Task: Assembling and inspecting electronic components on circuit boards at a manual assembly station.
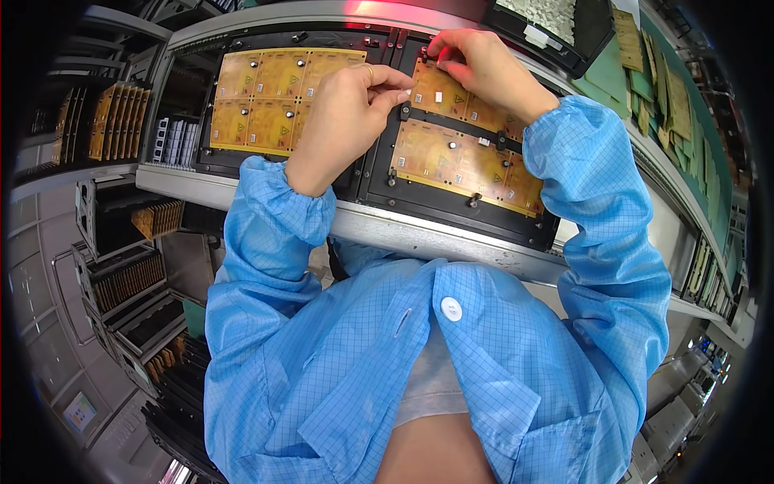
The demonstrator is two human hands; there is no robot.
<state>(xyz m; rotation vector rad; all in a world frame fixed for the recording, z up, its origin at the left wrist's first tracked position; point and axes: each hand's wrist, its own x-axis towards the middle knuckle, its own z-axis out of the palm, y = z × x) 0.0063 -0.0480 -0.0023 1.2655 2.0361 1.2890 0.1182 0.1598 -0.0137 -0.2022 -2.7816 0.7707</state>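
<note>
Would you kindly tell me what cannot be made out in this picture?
In the head view:
Left yellow board: right part hidden behind the left hand.
Upper right yellow board: partly hidden by the right hand.
Between the left fingertips: anything there is too small to identify.
Black tray: cut off by the upper edge.

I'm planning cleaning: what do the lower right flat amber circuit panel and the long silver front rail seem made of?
Flat amber circuit panel: probably resin laminate, smooth and slightly glossy; thin, softly reflecting light. Long silver front rail: apparently metal, perhaps aluminium, satin; dull grey sheen, dark marks.
</note>
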